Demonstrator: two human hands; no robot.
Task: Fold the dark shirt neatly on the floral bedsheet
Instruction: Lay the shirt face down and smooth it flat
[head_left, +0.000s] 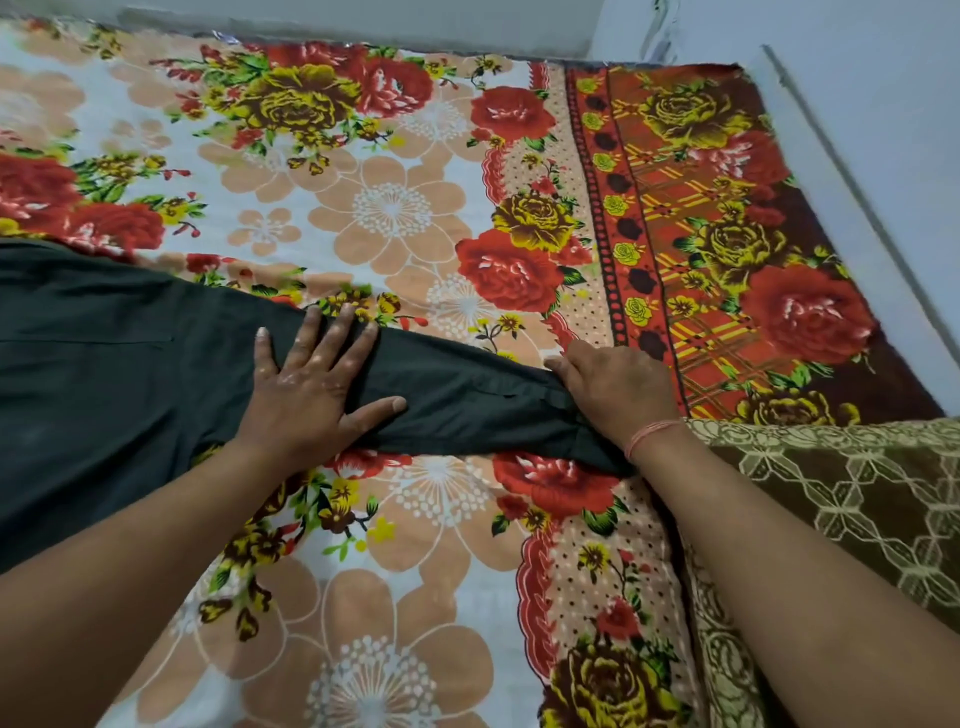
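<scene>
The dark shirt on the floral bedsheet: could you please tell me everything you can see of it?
The dark shirt is matte, blackish-green woven cloth, lying flat on the floral bedsheet, its body running out of view leftward. A faint stitched seam crosses the body. One long sleeve stretches out rightward, lightly creased. The left hand presses flat on the sleeve near the shoulder; the right hand grips its cuff end.
</scene>
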